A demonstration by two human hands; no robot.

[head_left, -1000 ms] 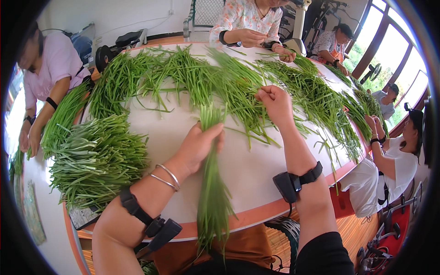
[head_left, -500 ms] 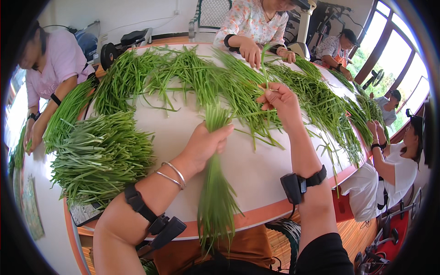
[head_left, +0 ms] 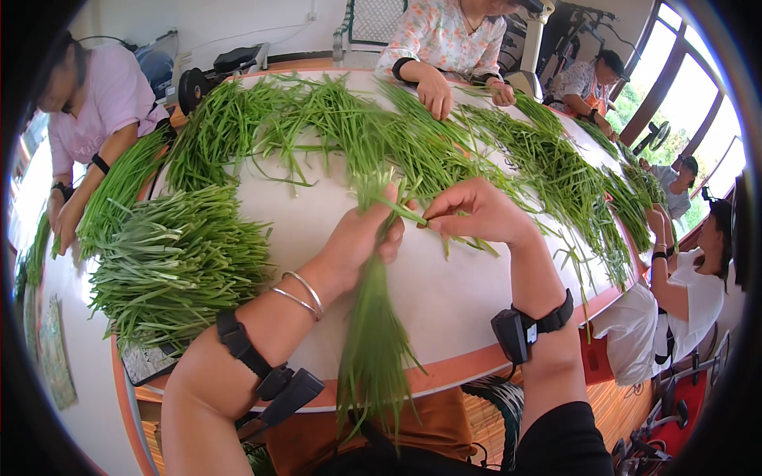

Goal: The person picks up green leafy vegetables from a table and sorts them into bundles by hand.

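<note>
My left hand (head_left: 361, 242) is closed round a bunch of garlic chives (head_left: 373, 333), whose long leaf ends hang down over the table's near edge. The bunch's pale stalk ends stick up above that fist. Close by on the right, my right hand (head_left: 480, 210) pinches a green chive stalk (head_left: 414, 215) between thumb and fingertips; the stalk reaches across to the top of the bunch. Loose chives (head_left: 325, 119) lie spread in a long band over the table (head_left: 464, 317) beyond both hands. A thick stack of chives (head_left: 186, 270) lies left of my left arm, stalk ends together.
Across the table a person in a flowered shirt (head_left: 444, 40) has both hands at the chives. Another in pink (head_left: 107, 95) works at the left beside a chive pile (head_left: 119, 194). More people sit along the right, one in white (head_left: 686, 293). Exercise gear stands behind.
My right hand has come down and left with its chive stalk, from over the loose chives to beside the bunch. My left hand keeps its hold, nearly in place.
</note>
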